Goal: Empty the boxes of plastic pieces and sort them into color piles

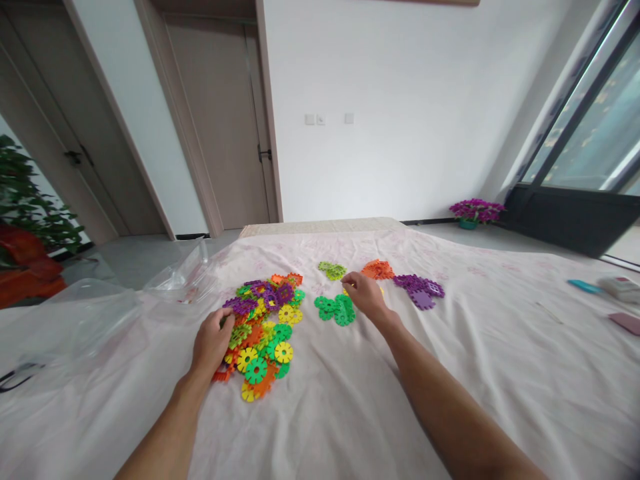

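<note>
A mixed pile of plastic snowflake discs and notched square pieces (257, 333) in purple, orange, yellow and green lies on the cloth. My left hand (213, 337) is at the pile's left edge, fingers curled in; what they hold is hidden. Further right, my right hand (367, 297) is closed in a pinch above the sorted groups, and nothing in it can be made out. Around it lie light green pieces (332, 270), green discs (337, 309), orange pieces (379, 269) and purple square pieces (420, 290). Some yellow shows behind the right hand, mostly covered.
A pale, wrinkled cloth (320, 413) covers the table. Clear plastic containers (183, 273) stand at the left. On the right side are a blue item (585, 287), a white box-like object (620, 289), a pinkish flat piece (626, 324) and a thin stick (549, 313).
</note>
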Demonstrator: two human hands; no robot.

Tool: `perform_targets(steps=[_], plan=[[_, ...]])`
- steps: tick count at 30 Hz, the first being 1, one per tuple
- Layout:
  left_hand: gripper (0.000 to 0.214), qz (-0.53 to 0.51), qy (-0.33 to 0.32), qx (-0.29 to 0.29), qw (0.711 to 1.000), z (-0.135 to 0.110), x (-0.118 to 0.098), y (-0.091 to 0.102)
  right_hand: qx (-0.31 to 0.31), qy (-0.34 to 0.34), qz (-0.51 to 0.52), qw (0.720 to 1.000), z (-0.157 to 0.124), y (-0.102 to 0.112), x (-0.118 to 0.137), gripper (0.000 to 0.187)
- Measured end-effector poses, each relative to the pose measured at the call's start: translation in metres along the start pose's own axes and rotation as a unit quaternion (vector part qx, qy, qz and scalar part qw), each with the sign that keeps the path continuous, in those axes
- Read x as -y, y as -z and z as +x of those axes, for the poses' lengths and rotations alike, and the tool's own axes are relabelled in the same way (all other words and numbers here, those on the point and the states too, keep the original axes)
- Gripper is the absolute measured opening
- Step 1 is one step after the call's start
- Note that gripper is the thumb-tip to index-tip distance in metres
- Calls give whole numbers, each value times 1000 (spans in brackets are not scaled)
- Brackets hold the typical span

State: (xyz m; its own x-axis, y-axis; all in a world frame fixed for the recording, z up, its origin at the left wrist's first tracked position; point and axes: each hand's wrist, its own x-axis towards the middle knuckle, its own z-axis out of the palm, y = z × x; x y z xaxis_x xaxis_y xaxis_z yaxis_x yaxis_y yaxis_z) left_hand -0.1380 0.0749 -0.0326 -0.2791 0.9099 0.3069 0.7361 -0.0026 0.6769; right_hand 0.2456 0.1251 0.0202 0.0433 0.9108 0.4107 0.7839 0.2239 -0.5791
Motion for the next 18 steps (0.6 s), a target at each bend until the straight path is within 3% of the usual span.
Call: perform_targets(steps=[5,9,18], plan=[[35,-2,4,-1,1000,0,-2,0,135,155,-29,978,-23,-24,38,21],[35,-3,0,-1,1000,0,0,-1,193,244,-62,948,-43,-36,63,30],[34,-10,3,-1,1000,0,-2,0,213,267,-185,922,-63,-58,87,30]])
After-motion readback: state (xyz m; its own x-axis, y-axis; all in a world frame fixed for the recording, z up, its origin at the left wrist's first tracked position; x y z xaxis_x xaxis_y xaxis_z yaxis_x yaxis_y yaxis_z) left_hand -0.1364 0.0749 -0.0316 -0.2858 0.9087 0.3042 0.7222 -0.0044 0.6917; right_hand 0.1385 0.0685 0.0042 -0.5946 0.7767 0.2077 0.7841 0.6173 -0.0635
